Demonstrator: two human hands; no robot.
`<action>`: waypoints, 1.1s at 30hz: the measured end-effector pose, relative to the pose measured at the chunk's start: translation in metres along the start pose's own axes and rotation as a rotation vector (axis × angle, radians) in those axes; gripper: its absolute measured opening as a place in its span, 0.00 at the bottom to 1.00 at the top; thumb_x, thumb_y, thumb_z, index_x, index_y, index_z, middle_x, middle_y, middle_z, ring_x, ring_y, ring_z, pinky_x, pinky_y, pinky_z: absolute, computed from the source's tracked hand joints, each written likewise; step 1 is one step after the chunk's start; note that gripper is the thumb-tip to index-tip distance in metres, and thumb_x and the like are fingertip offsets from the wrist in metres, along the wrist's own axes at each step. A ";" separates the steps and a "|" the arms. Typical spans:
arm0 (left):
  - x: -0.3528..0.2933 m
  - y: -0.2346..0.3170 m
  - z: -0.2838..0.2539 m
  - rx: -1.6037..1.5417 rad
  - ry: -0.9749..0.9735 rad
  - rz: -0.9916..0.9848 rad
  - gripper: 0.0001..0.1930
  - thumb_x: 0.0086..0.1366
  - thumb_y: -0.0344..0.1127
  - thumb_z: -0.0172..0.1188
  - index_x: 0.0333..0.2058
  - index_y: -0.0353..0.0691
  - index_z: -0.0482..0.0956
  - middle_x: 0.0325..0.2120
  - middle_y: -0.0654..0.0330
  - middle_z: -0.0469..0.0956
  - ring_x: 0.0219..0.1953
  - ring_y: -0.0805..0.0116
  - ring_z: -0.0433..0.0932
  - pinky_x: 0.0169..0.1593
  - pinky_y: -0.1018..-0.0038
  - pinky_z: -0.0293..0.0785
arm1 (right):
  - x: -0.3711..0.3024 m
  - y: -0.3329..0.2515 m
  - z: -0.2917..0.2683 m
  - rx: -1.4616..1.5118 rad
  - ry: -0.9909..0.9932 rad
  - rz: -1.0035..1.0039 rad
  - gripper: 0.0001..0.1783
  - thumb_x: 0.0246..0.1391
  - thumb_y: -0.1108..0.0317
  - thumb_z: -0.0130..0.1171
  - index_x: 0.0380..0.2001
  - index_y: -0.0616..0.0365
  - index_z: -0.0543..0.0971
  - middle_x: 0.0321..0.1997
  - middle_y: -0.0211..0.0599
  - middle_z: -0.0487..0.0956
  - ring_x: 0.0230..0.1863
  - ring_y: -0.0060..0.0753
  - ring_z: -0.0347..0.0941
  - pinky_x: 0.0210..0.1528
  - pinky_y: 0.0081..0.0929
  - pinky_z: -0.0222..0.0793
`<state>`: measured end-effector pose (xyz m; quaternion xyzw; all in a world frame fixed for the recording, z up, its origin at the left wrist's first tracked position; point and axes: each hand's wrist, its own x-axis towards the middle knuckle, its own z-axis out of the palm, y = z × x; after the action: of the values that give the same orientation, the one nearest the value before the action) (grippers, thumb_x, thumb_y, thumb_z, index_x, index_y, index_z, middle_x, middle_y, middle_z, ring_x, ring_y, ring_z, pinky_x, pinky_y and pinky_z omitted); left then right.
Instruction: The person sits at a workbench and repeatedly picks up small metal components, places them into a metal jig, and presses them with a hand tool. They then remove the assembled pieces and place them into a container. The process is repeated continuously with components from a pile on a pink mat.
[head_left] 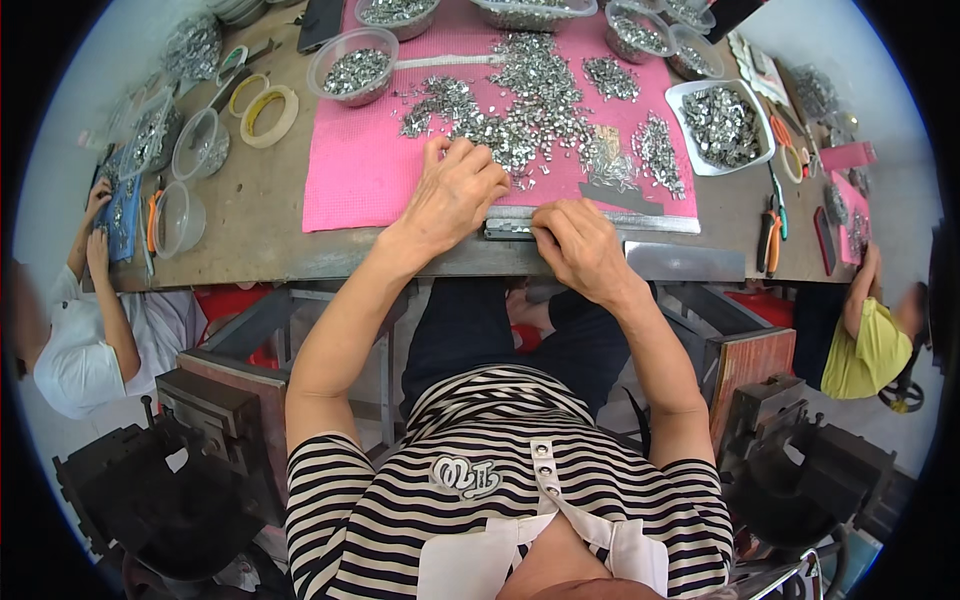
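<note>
Left hand [455,195]: above the near edge of the heap, fingers bent and pointing down, fingertips close together; whether they pinch a piece I cannot tell
Right hand [580,245]: fingers curled over the right end of the dark bar, touching it; whether they grip it or only press on it I cannot tell
Dark bar [507,230]: narrow, lying at the counter's front edge between the two hands, with small bright parts along its top
Small metal pieces [535,90]: a loose silvery heap just beyond both hands, with smaller piles ahead of the right hand
Pink mat [350,170]: ribbed, beneath the heap, reaching out to either side of the hands
Grey metal plate [685,262]: flat along the front edge, just right of the right hand
White tray [735,167]: ahead and right of the right hand, holding more metal pieces
Clear bowl [358,98]: ahead and left of the left hand, partly filled with pieces
Tape roll [291,118]: on the counter [250,220], well left of the left hand
Orange-handled pliers [763,240]: well right of the right hand
Co-workers: one in a white top [95,340] far left of the hands, another in a yellow-green top [870,345] far right
</note>
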<state>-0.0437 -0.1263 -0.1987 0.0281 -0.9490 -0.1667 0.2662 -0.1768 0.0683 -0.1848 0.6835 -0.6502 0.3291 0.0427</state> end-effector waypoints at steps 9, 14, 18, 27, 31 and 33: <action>-0.008 0.012 0.008 0.036 0.077 -0.151 0.06 0.61 0.38 0.71 0.35 0.46 0.85 0.33 0.64 0.76 0.44 0.61 0.74 0.59 0.51 0.60 | 0.003 -0.006 -0.014 -0.014 -0.031 -0.077 0.07 0.53 0.76 0.65 0.37 0.59 0.80 0.36 0.37 0.78 0.38 0.43 0.76 0.45 0.40 0.71; -0.006 0.015 0.013 -0.002 0.088 -0.208 0.05 0.62 0.37 0.70 0.35 0.46 0.85 0.32 0.65 0.77 0.44 0.62 0.74 0.58 0.52 0.59 | 0.021 0.042 -0.003 -0.039 0.028 0.118 0.07 0.54 0.74 0.67 0.38 0.59 0.83 0.36 0.41 0.77 0.38 0.48 0.75 0.44 0.41 0.70; -0.005 0.013 0.017 0.015 0.092 -0.186 0.04 0.63 0.35 0.69 0.36 0.46 0.85 0.32 0.65 0.78 0.41 0.63 0.75 0.56 0.55 0.59 | 0.033 0.058 0.009 -0.103 0.024 0.133 0.06 0.55 0.72 0.67 0.36 0.59 0.82 0.34 0.41 0.76 0.40 0.48 0.75 0.44 0.43 0.70; -0.013 0.019 0.015 -0.015 0.113 -0.234 0.04 0.64 0.32 0.67 0.37 0.44 0.83 0.33 0.65 0.80 0.41 0.63 0.76 0.55 0.58 0.60 | 0.019 0.045 -0.009 -0.104 -0.038 0.162 0.05 0.56 0.72 0.67 0.32 0.60 0.81 0.30 0.42 0.77 0.36 0.50 0.75 0.42 0.44 0.71; -0.009 0.024 0.011 0.044 0.106 -0.228 0.03 0.64 0.32 0.67 0.36 0.43 0.82 0.33 0.64 0.80 0.42 0.63 0.76 0.54 0.58 0.60 | 0.017 0.049 -0.014 -0.032 -0.050 0.171 0.04 0.56 0.72 0.67 0.34 0.60 0.83 0.30 0.41 0.76 0.35 0.49 0.75 0.41 0.45 0.71; -0.009 0.021 0.012 0.023 0.060 -0.230 0.03 0.65 0.32 0.65 0.36 0.44 0.82 0.34 0.63 0.79 0.42 0.61 0.76 0.55 0.57 0.60 | 0.017 0.051 -0.012 -0.024 -0.050 0.151 0.04 0.56 0.72 0.68 0.34 0.60 0.83 0.30 0.41 0.76 0.34 0.48 0.75 0.41 0.45 0.71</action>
<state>-0.0410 -0.1012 -0.2057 0.1447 -0.9329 -0.1845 0.2735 -0.2289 0.0521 -0.1858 0.6400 -0.7047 0.3062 0.0097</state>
